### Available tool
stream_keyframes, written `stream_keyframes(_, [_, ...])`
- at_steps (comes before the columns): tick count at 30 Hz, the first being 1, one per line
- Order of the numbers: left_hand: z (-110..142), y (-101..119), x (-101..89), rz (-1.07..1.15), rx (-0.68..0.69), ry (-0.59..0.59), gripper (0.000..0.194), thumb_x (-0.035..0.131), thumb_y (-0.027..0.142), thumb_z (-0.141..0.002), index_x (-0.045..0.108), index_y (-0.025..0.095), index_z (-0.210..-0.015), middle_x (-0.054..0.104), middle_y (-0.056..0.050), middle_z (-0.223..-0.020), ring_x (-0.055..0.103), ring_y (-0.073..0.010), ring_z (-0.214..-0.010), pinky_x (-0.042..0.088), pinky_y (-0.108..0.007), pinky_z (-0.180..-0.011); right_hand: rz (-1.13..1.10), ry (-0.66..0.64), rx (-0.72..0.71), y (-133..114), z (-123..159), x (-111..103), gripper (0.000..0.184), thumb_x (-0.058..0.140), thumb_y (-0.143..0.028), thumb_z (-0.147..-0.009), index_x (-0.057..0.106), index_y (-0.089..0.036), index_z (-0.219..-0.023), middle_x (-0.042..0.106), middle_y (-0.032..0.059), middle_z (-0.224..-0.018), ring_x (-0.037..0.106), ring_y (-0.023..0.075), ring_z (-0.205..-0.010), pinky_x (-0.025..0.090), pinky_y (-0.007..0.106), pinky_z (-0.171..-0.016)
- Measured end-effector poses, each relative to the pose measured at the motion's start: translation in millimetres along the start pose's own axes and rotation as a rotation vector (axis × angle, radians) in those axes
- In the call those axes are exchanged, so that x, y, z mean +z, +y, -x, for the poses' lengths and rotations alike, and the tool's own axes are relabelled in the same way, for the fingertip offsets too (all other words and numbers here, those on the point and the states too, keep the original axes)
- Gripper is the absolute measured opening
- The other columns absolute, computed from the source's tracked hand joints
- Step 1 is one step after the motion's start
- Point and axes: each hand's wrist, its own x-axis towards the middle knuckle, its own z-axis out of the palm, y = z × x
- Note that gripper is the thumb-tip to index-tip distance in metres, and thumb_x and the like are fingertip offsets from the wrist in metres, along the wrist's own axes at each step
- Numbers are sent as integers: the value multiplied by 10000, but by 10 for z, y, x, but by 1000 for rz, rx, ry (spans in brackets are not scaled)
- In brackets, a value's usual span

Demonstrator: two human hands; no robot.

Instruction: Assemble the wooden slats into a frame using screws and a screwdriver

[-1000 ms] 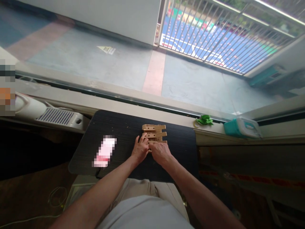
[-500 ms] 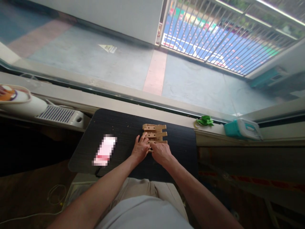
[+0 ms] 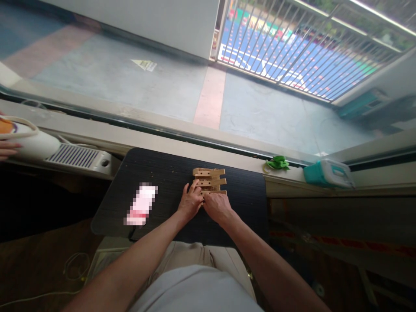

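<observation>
A light-brown wooden piece with several slats and dark holes along them lies on the black table in front of me. My left hand presses on its left side, fingers bent over the near slats. Against its near end is my right hand, closed in a fist close to the left fingertips. Whatever the right fingers hold is hidden beneath them. Both hands cover the nearest part of the wooden piece.
A blurred-out pink and white phone-like object lies on the table's left. On the sill are a green cloth and a teal box. At far left another person's hand touches a white appliance. Small crumbs dot the tabletop.
Another person's hand has come in at the left edge by the white appliance. The view has shifted slightly; my hands stay at the wooden piece's near end.
</observation>
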Motion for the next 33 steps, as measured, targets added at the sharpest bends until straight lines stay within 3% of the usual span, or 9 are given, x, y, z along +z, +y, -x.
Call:
stream_keyframes(4, [-4, 3, 8, 9, -16, 5, 184, 555, 121, -740, 666, 192, -868, 593, -112, -1039, 269, -286, -1298, 224, -522, -1035, -4, 7, -109, -5, 37, -51, 232, 415, -181, -854, 622, -207, -956, 675, 69, -957, 619, 170, -900, 438, 265, -763])
stream_keyframes(13, [-8, -10, -33, -9, 13, -22, 118, 579, 155, -738, 669, 222, -774, 585, -91, -1054, 258, -297, -1302, 240, -537, -1024, -14, -38, -106, 114, -6, 10, 237, 434, -198, -847, 652, -214, -939, 681, 62, -951, 621, 165, -889, 440, 243, -750])
stream_keyframes(20, [0, -33, -32, -50, 33, -66, 219, 561, 158, -749, 642, 231, -939, 555, -81, -1127, 231, -288, -1314, 230, -511, -1051, 23, -28, -241, 246, -122, -53, 217, 462, -166, -811, 672, -187, -863, 691, 78, -878, 636, 194, -815, 451, 252, -674])
stream_keyframes(26, [2, -204, 30, -22, 146, -95, 236, 547, 213, -758, 626, 217, -981, 537, -61, -1160, 186, -293, -1324, 218, -475, -1089, 51, -141, -355, 273, -204, -135, 214, 471, -127, -791, 684, -147, -798, 686, 103, -816, 629, 200, -766, 442, 257, -677])
stream_keyframes(28, [-13, -272, 18, 2, 197, -122, 248, 540, 229, -766, 615, 206, -1001, 532, -55, -1171, 172, -285, -1330, 233, -447, -1098, 40, -127, -388, 276, -235, -92, 231, 460, -107, -791, 683, -167, -809, 686, 85, -843, 623, 188, -762, 439, 257, -678])
stream_keyframes(31, [-52, -352, -25, 40, 280, -138, 265, 562, 256, -752, 605, 206, -1009, 536, -46, -1159, 171, -281, -1329, 242, -432, -1107, 43, 4, -510, 319, -269, -11, 272, 432, -94, -809, 681, -192, -860, 681, 69, -891, 611, 166, -768, 433, 250, -664])
stream_keyframes(33, [-81, -390, -43, 51, 333, -147, 211, 557, 201, -746, 615, 217, -948, 532, -36, -1165, 191, -273, -1325, 246, -438, -1106, 76, 102, -598, 370, -274, 17, 296, 393, -95, -838, 679, -166, -814, 678, 50, -800, 598, 133, -688, 429, 241, -639])
